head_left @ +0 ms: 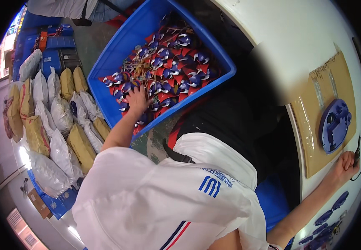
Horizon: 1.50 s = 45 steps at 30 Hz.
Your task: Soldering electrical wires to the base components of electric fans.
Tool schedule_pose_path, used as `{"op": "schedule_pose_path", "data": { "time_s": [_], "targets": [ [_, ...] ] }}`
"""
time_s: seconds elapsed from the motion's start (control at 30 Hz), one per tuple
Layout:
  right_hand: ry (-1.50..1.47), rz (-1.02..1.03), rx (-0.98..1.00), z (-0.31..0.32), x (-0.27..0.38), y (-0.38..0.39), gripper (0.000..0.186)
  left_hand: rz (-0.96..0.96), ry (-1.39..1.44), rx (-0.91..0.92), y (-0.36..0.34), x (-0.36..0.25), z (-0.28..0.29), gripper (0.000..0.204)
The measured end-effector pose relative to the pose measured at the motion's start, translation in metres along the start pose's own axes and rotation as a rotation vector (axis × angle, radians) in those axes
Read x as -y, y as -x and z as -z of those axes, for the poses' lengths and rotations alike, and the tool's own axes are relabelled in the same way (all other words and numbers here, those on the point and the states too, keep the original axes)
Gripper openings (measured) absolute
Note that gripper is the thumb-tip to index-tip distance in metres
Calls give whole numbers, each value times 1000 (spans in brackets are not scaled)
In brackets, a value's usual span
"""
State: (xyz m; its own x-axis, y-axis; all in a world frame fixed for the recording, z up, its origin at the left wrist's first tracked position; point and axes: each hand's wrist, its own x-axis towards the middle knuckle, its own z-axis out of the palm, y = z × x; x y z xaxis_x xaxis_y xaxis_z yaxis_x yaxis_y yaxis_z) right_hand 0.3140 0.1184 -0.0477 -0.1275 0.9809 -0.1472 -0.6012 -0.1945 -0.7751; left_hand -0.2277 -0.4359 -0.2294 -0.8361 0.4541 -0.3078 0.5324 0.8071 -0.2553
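My left hand (137,99) reaches into a large blue bin (116,48), its fingers apart on the pile of parts. These parts (174,68) are red, white and dark blue, with thin coloured wires running among them. At the right, my right hand (346,166) rests by the table's edge, closed around a slim black tool (357,153) with a cord; its exact kind is unclear. Close to that hand, a round dark-blue plastic housing (334,125) lies on a flat sheet of brown cardboard (309,146).
The white table (309,33) runs along the right side. Several dark-blue plastic pieces (324,216) lie on it near my right forearm. To the left, many white and tan sacks (64,112) are piled up. Another person's clothing (59,7) shows at the top left.
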Motion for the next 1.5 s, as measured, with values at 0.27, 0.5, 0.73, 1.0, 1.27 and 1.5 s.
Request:
{"op": "schedule_pose_path", "data": {
  "time_s": [0.27,0.5,0.73,1.0,1.27,1.5],
  "targets": [
    [8,32,22,-25,-4,13,9,-127,-268,428,-55,29,108,42],
    [-87,-13,-2,-27,-13,19,13,29,762,53,-42,29,218,35],
    [-53,-14,-11,-43,-19,27,16,-318,1202,-373,4,-27,392,44],
    [-279,-41,-152,-51,-21,27,21,-858,1088,-626,-9,-191,502,36],
    [-267,32,-300,-77,-17,39,21,-1120,692,-682,2,-320,514,37],
    [-250,35,-232,-76,-19,41,19,-1108,364,-836,-31,-307,451,27]
  ]
}}
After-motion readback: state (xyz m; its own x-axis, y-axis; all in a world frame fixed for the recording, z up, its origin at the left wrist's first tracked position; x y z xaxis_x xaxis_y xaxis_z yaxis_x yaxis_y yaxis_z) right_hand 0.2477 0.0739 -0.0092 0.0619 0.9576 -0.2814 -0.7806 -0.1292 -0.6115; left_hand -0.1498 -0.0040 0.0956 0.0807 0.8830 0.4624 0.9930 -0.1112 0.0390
